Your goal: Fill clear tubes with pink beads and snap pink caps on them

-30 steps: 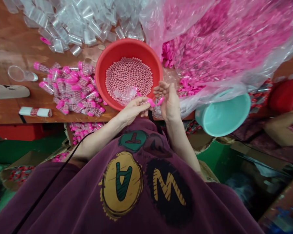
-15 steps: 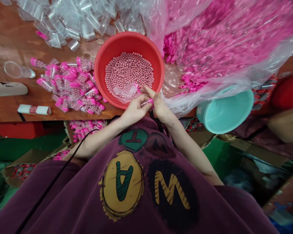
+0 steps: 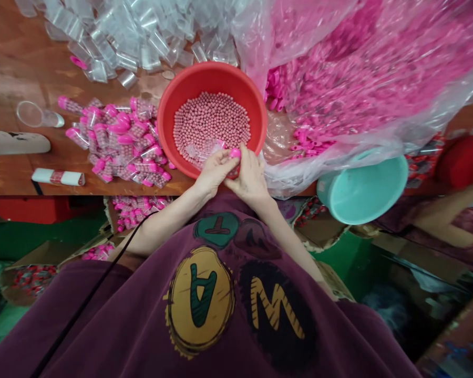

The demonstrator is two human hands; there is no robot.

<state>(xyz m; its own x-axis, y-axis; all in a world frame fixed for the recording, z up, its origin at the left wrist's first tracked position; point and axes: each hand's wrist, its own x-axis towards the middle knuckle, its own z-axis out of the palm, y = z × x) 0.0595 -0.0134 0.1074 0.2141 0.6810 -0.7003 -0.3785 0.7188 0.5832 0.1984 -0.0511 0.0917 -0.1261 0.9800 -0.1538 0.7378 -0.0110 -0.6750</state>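
My left grip [image 3: 215, 170] and right grip [image 3: 252, 178] pinched narrow on a pink-capped plastic tube [image 3: 235, 155] over the red basin [image 3: 166, 121] at lower centre; it seemed light, stiff and slippery, best held by the cap.

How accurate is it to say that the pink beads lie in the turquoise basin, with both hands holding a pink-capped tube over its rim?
The basin is wrong: the head view shows the pink beads in the red plastic basin, not the turquoise basin. The rest stands: the left hand and right hand hold a pink-capped tube over the red basin's rim.
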